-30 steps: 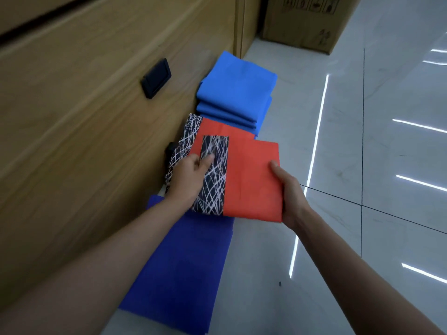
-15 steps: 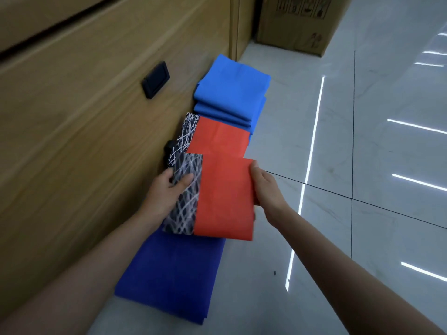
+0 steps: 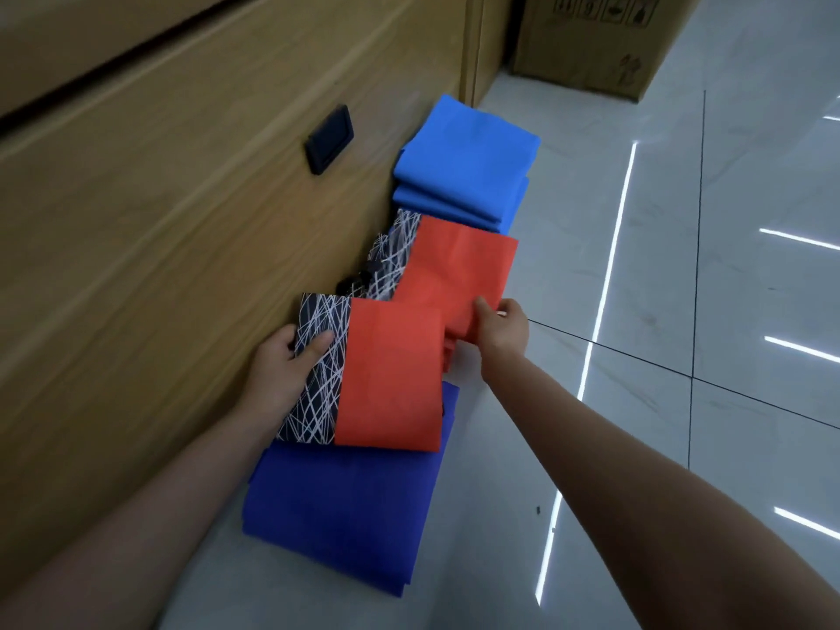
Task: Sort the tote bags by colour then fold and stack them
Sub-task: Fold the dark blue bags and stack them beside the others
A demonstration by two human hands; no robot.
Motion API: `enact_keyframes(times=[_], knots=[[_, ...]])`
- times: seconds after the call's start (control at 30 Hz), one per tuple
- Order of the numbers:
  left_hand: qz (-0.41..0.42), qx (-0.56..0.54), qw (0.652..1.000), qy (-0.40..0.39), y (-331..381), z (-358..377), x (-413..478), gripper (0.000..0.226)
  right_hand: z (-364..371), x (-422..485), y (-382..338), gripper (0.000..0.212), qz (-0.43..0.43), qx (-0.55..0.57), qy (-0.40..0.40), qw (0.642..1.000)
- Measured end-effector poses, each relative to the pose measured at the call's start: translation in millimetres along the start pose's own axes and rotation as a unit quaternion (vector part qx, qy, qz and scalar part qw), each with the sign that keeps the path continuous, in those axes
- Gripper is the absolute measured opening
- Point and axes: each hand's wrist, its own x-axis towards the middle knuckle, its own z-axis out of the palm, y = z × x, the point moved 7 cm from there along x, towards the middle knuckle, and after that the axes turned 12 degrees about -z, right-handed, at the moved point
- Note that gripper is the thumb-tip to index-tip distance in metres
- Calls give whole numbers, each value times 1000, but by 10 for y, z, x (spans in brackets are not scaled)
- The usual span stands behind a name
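Observation:
A folded red tote bag [image 3: 391,375] with a black band of white lines is held above the floor. My left hand [image 3: 284,370] grips its patterned end, thumb on top. My right hand [image 3: 500,329] has left that bag and pinches the near edge of a second red tote bag [image 3: 459,270] lying on the floor beyond it. A stack of light blue folded bags [image 3: 468,161] lies farther along the wall. A dark blue folded bag [image 3: 350,502] lies on the floor under the held bag.
A wooden cabinet front [image 3: 182,229] with a black recessed handle [image 3: 329,138] runs along the left. A cardboard box [image 3: 591,38] stands at the far end. Glossy white floor tiles [image 3: 682,311] spread to the right.
The held red bag has come toward me and left, now over the dark blue bag. My right hand let go of its right edge and took hold of the red bag lying on the floor.

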Motion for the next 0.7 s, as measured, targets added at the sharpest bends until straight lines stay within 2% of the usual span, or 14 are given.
enact_keyframes(times=[0.13, 0.17, 0.23, 0.27, 0.3, 0.4, 0.47, 0.57, 0.63, 0.7], knots=[[-3, 11, 1000, 1, 2, 16, 18, 62, -411, 14, -187, 9, -79, 78, 77, 991], [-4, 3, 1000, -5, 11, 23, 7, 63, -509, 11, -260, 10, -99, 89, 92, 987], [-5, -13, 1000, -17, 8, 51, 28, 84, -654, -36, -417, 13, -131, 108, 109, 979], [-9, -13, 1000, -18, 1, 60, 61, 87, -696, -84, -480, 15, -136, 124, 111, 977], [-14, -12, 1000, -13, -6, 77, 105, 80, -709, -142, -521, 17, -133, 145, 104, 975], [4, -8, 1000, 26, 155, 155, 184, 37, -570, -377, -480, 14, -70, 180, 44, 980], [2, -24, 999, 40, 293, 228, 244, 28, -467, -508, -378, 6, -23, 167, 18, 985], [25, -54, 998, 20, 510, 336, 332, 33, -337, -489, -260, 6, 47, 175, 0, 983], [37, -68, 997, 11, 630, 381, 407, 48, -200, -407, -211, 8, 98, 187, -43, 976], [11, -99, 995, -13, 713, 425, 541, 61, -69, -315, -173, 8, 114, 169, -95, 974]])
